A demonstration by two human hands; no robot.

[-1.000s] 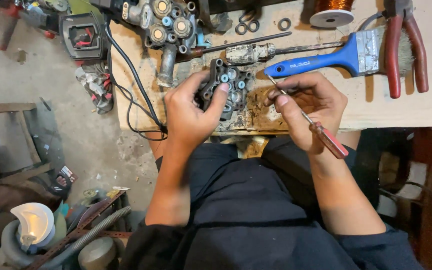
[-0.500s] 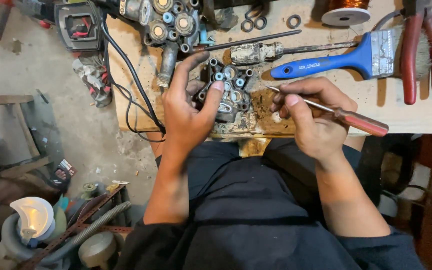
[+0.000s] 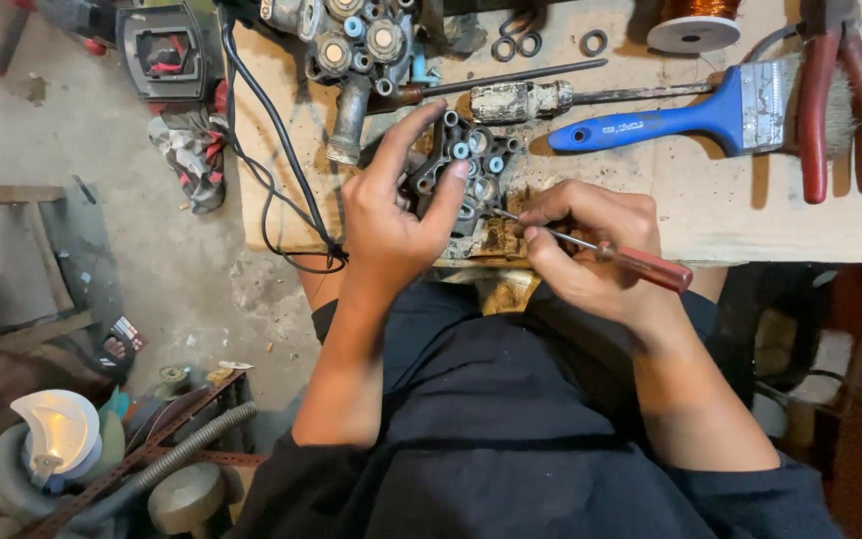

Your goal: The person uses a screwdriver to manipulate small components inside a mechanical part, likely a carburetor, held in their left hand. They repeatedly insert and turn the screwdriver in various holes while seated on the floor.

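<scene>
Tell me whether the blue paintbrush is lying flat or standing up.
Lying flat. The blue paintbrush rests on its side on the workbench, handle pointing toward the left hand, bristles beside the red pliers.

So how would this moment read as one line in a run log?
left hand: grips dark valve block | right hand: holds red-handled screwdriver, tip at block | blue paintbrush: lying on bench

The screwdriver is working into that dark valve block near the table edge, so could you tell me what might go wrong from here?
The screwdriver tip sits close to the left hand's fingers gripping the valve block; a slip could jab them. The block lies near the table edge, so loosened small parts might drop to the floor.
</scene>
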